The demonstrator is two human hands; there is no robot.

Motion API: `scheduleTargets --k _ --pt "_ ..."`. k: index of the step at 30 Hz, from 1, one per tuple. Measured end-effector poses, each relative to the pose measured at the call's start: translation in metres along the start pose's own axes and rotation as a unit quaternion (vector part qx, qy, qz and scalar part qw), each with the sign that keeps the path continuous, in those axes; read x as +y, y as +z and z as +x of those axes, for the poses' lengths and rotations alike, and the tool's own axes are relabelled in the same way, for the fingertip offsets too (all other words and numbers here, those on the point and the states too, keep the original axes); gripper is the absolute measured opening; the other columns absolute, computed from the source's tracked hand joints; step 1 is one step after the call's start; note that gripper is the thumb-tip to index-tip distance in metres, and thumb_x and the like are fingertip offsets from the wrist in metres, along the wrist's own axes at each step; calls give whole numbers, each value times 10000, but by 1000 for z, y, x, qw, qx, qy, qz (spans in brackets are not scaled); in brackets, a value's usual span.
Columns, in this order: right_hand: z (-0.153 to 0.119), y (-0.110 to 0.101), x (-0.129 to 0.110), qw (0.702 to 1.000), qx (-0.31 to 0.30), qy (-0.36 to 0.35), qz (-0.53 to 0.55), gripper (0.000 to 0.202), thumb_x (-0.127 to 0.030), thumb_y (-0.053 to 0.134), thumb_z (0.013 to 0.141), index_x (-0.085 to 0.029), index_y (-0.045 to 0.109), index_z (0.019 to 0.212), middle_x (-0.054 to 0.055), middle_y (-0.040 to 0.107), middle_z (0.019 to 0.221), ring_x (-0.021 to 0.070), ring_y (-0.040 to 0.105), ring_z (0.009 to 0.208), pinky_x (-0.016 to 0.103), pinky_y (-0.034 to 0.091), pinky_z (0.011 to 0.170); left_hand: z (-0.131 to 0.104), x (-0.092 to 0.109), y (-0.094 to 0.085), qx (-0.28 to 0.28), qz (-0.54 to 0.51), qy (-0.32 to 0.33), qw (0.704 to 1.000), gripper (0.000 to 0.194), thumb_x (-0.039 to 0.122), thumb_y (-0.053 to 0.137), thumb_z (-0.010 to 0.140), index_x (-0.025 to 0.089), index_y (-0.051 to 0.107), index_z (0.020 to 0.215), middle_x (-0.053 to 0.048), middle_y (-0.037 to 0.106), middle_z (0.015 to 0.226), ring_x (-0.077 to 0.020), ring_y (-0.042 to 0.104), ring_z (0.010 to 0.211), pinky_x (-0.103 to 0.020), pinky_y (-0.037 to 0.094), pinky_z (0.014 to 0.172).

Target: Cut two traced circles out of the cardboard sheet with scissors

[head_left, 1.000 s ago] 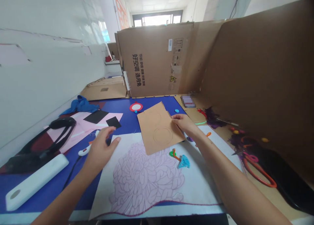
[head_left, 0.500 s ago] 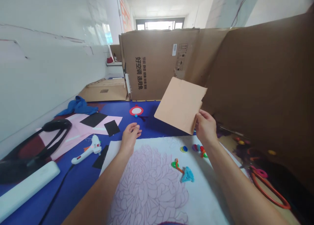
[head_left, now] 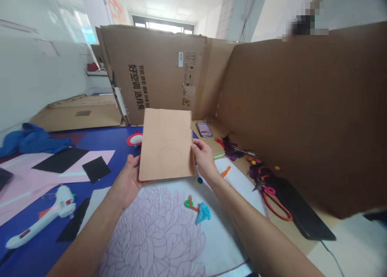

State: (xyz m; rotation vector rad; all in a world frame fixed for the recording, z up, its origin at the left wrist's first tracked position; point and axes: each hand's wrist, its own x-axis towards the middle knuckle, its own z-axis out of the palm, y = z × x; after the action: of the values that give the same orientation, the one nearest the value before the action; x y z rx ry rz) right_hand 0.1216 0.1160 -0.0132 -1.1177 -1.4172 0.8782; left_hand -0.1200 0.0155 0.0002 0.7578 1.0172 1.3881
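Observation:
A square piece of cardboard (head_left: pixel 166 134), a faint circle marked on its lower part, is held up facing me. My left hand (head_left: pixel 128 182) supports its lower left corner, with the fingers partly hidden behind it. On the right edge, my right hand (head_left: pixel 205 156) pinches the board between thumb and fingers. Under both arms lies a white sheet (head_left: pixel 154 236) with a large flower outline. On that sheet are a light blue fuzzy triangular piece (head_left: pixel 203 213) and an orange-and-green fuzzy piece (head_left: pixel 189 202). A red-rimmed oval piece (head_left: pixel 134 139) is partly covered by the board.
To the left lie a white glue gun (head_left: pixel 45 216), black squares (head_left: pixel 96 169), pink sheets (head_left: pixel 104 156) and a blue cloth (head_left: pixel 33 140). Orange-handled scissors (head_left: pixel 276 204), a black tablet-like slab (head_left: pixel 305 212) and a phone (head_left: pixel 204 129) are at right. Tall cardboard walls (head_left: pixel 163 67) enclose the back.
The cardboard has come left and turned upright to face me. My left hand, empty before, now holds its lower left corner. The view has shifted right.

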Motion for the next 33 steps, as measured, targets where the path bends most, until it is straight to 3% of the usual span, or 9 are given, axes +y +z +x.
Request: scheduleTargets --k 4,7,17,25,29,31,33 --pt "-9 10 -5 999 8 -20 38 301 -313 509 883 -192 721 1059 66 794 1090 223 703 993 308 548 890 -4 -1 3 23 16 -20 999 493 413 753 902 161 703 1322 -191 811 1152 -380 784 1102 -512 685 876" --pt "-12 13 -6 998 2 -30 47 279 -278 519 881 -197 732 1042 45 798 1046 216 699 948 303 537 860 -5 -2 6 43 27 -35 998 475 273 800 835 147 727 1288 -185 824 1108 -379 802 1057 -513 694 871" --pt "-7 10 3 998 7 -58 -24 263 -250 557 890 -204 752 1061 11 754 964 204 645 871 311 508 841 0 -5 7 65 11 -30 997 442 133 828 790 162 763 1227 -163 835 1108 -327 827 977 -402 706 809" --pt "-7 -1 -16 989 -34 -63 -131 294 -183 586 930 -208 757 1168 -9 745 907 182 665 832 292 528 808 1 -5 5 45 26 -21 998 454 86 767 851 142 726 1300 -128 845 1089 -239 825 829 -366 700 778" --pt "-7 -32 -40 975 -69 -73 -197 353 -136 637 915 -201 754 1242 20 772 975 188 684 872 316 536 869 2 -4 3 48 19 -18 999 449 61 736 847 137 734 1289 -122 849 1056 -235 825 805 -355 702 740" --pt "-12 -67 -55 968 -73 -75 -228 358 -147 676 909 -199 760 1252 45 777 1025 199 691 887 332 536 881 2 -4 1 50 17 -11 999 449 61 741 838 141 740 1280 -122 849 1062 -236 826 807 -354 701 738" --pt "-21 -115 -68 959 -63 -72 -266 405 -138 677 904 -189 747 1300 83 774 1099 217 702 914 345 535 882 2 -4 1 47 11 -6 999 449 69 758 827 141 745 1270 -126 848 1071 -240 828 817 -354 700 747"
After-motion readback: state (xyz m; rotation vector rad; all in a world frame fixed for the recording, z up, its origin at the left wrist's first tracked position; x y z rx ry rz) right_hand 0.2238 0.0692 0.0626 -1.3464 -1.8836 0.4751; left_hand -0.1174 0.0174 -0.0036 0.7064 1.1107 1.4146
